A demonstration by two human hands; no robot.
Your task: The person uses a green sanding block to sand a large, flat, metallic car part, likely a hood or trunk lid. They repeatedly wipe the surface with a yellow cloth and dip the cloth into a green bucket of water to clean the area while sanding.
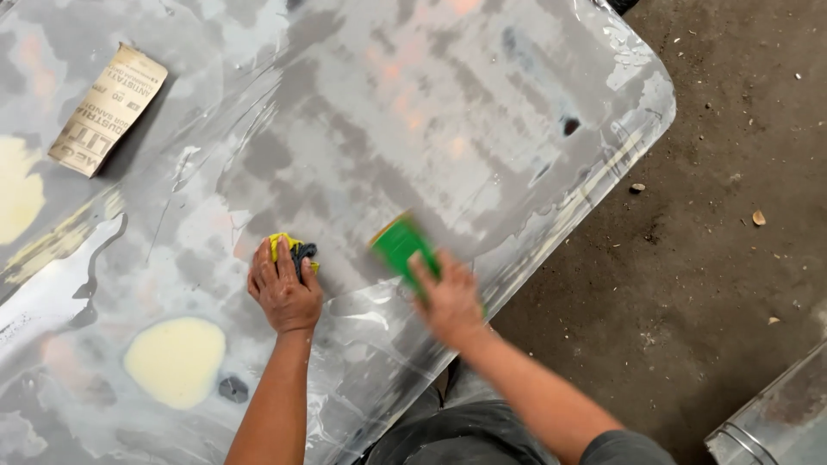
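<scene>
A person is leaning over a large grey sanded car body panel, wet and glossy, with patches of bare metal, grey primer and pale yellow filler showing across it. The left hand is lying palm down on the panel near its lower middle, its fingers lying almost straight and pressing flat on a crumpled yellow and dark cloth, which is peeking out just beyond the fingertips. The right hand is showing motion blur just to the right of the left one, near the panel's lower right edge; its fingers are curling over the near end of a green sanding block, gripping it against the wet surface. The block is tilting diagonally, with a thin tan layer showing along its upper edge. Well apart from both hands, at the upper left of the panel, a folded sheet of tan sandpaper is lying with its printed backing facing up. Beyond the panel's rounded right corner the dark concrete floor is showing, scattered with small bits of debris. At the bottom right corner, part of another grey panel is reaching into view. The person's dark trousers are showing below the panel edge.
</scene>
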